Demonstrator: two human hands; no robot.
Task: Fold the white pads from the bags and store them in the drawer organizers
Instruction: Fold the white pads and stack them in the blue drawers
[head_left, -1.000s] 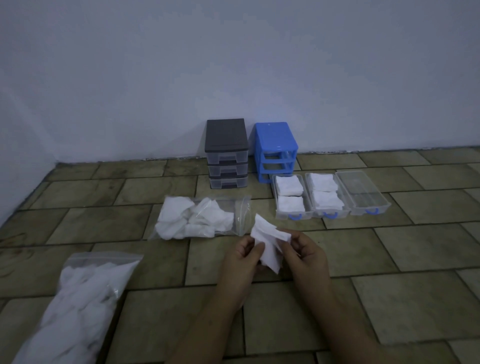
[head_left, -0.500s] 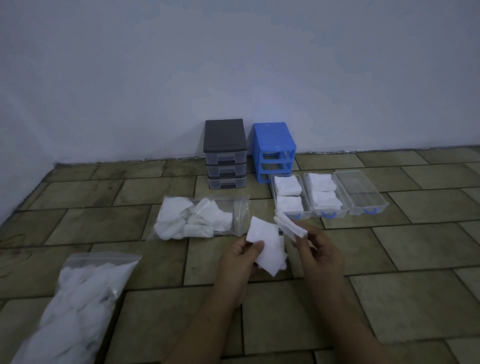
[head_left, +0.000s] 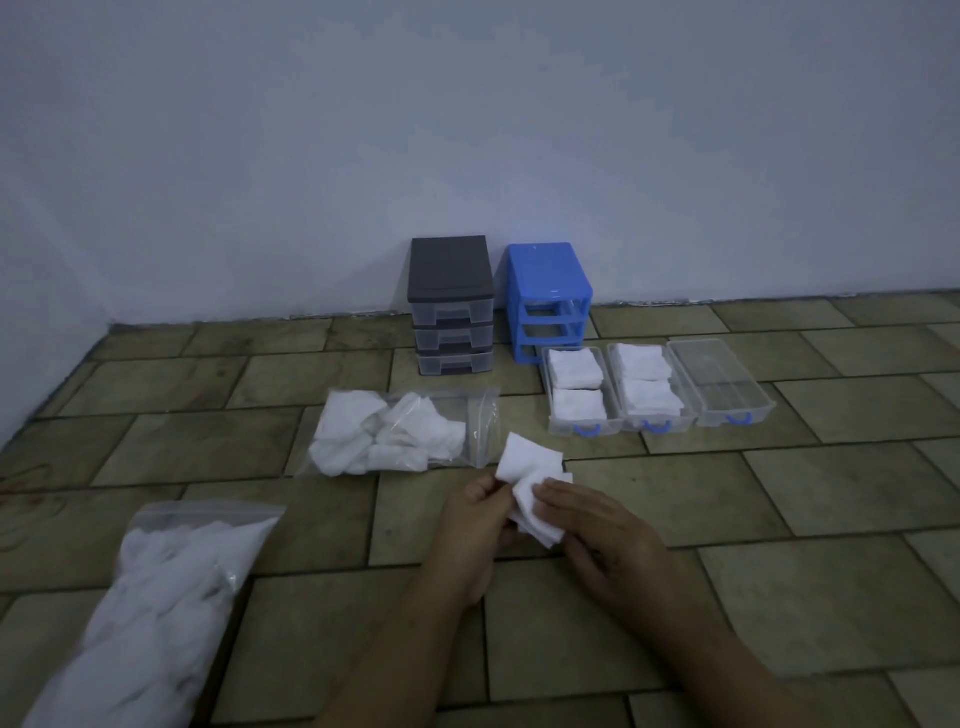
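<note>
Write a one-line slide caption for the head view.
Both hands, left and right, fold a white pad near three clear drawers, two already holding pads.

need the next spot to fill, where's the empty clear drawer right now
In the head view the empty clear drawer sits on the tiled floor right of centre, the rightmost of three pulled-out drawers, beside the drawer of folded pads and right of the blue organizer.
</note>
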